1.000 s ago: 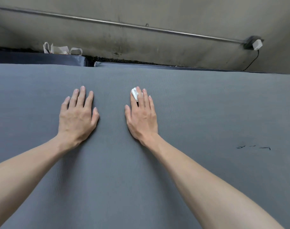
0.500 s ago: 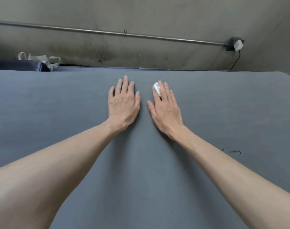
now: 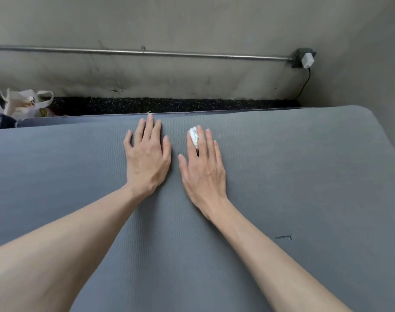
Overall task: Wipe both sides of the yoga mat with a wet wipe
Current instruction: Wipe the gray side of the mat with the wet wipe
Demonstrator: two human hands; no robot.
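On the grey mat (image 3: 282, 176), wipe (image 3: 193, 136) under right-hand fingers (image 3: 208, 143)

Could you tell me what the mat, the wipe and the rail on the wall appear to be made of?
Mat: probably foam or rubber; matte grey with fine ribbed texture. Wipe: thin white nonwoven cloth or paper, crumpled under the right hand; whether it is wet cannot be told. Rail: likely metal, a slim grey tube with a dull sheen.
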